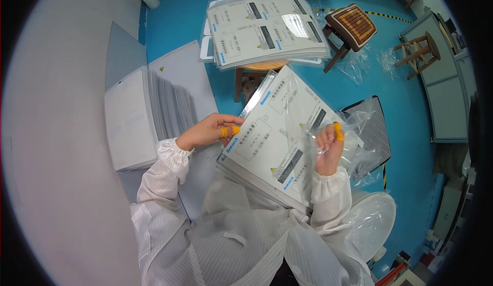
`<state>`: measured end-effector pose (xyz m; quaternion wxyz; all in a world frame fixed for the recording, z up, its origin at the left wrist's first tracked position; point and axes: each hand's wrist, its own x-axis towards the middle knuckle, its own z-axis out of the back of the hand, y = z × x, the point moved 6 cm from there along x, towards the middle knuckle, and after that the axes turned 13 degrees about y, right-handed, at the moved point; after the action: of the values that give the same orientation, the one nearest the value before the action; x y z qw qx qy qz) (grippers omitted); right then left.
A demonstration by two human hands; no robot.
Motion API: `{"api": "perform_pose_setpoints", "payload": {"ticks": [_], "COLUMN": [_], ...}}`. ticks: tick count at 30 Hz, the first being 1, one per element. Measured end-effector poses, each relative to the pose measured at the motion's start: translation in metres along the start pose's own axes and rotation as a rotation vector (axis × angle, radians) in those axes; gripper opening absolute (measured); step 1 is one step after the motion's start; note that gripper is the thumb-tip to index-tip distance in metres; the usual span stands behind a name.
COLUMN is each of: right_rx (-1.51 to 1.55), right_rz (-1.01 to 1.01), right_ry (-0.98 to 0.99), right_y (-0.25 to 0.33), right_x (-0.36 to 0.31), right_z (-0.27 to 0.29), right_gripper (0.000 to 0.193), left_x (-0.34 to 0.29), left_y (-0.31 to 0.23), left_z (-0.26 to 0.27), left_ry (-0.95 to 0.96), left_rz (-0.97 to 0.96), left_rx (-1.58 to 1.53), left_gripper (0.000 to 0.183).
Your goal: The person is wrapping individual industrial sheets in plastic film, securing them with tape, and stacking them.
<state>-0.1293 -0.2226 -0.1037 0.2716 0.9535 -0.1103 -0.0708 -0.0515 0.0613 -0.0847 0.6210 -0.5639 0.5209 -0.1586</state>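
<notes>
A stack of white printed sheets (262,137) with dark label bars and blue marks rests on my lap, turned at a slant. My left hand (208,131) grips the top sheet at its left edge, the thumb in a yellow finger cot. Over the right part of the stack my right hand (329,147), also with a yellow finger cot, is closed on thin clear plastic film (359,137). The film lies crumpled to the right of that hand and partly over the top sheet. Some of its fingertips are curled out of sight.
Ahead, a larger pile of similar printed sheets (267,29) lies on a wooden stool (239,83). To the left stands a thick stack of white panels (131,121) by the wall. A chair with a beaded seat (352,26), a small wooden stool (420,52) and loose film occupy the right.
</notes>
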Motion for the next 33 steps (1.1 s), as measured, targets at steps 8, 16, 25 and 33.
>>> {"api": "perform_pose_setpoints", "payload": {"ticks": [8, 16, 25, 33], "right_rx": [-0.092, 0.022, -0.336, -0.398], "right_rz": [-0.063, 0.541, 1.046, 0.964], "right_ry": [0.04, -0.17, -0.352, -0.196], "right_y": [-0.01, 0.313, 0.41, 0.37], "right_x": [-0.007, -0.062, -0.217, -0.202], "right_z": [-0.024, 0.164, 0.192, 0.121], "right_gripper": [0.021, 0.035, 0.021, 0.024], "left_x": [0.03, 0.017, 0.043, 0.103], "left_y": [-0.033, -0.032, -0.027, -0.039], "left_z": [-0.009, 0.136, 0.213, 0.245], "left_ry": [-0.044, -0.484, -0.707, -0.94], "left_rz": [0.052, -0.115, -0.467, -0.454], "left_rx": [0.2, 0.142, -0.384, -0.236], "left_gripper": [0.032, 0.029, 0.03, 0.03]}}
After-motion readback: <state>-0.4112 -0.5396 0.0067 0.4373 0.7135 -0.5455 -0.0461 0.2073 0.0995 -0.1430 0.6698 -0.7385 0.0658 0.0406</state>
